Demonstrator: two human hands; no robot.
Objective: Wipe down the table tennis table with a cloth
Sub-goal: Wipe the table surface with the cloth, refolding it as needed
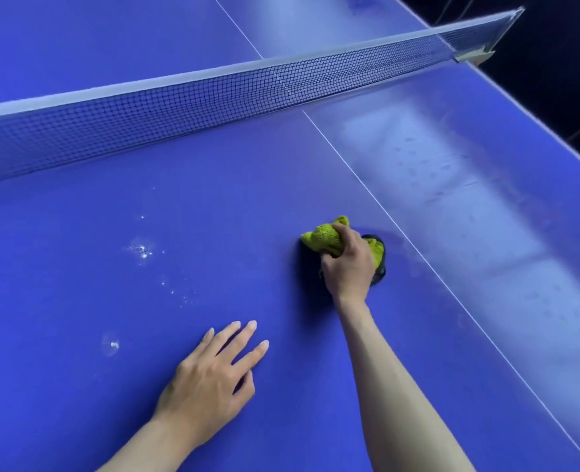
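Cloth (pixel 326 240), bunched yellow-green, sits gripped in your right hand (pixel 348 267); left hand (pixel 210 376) rests on the counter (pixel 77 267), fingers spread. Sweep toward the droplets (pixel 142 250) at nine o'clock, pressing evenly.

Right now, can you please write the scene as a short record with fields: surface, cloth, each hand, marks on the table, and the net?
surface: blue table tennis table, white centre line running toward the net
cloth: yellow-green cloth, bunched, pressed on the table just left of the centre line
right hand: right hand grips the cloth from above
left hand: left hand rests flat on the table, fingers spread, holding nothing
marks: wet spots left of the cloth
net: net stretched across, beyond both hands
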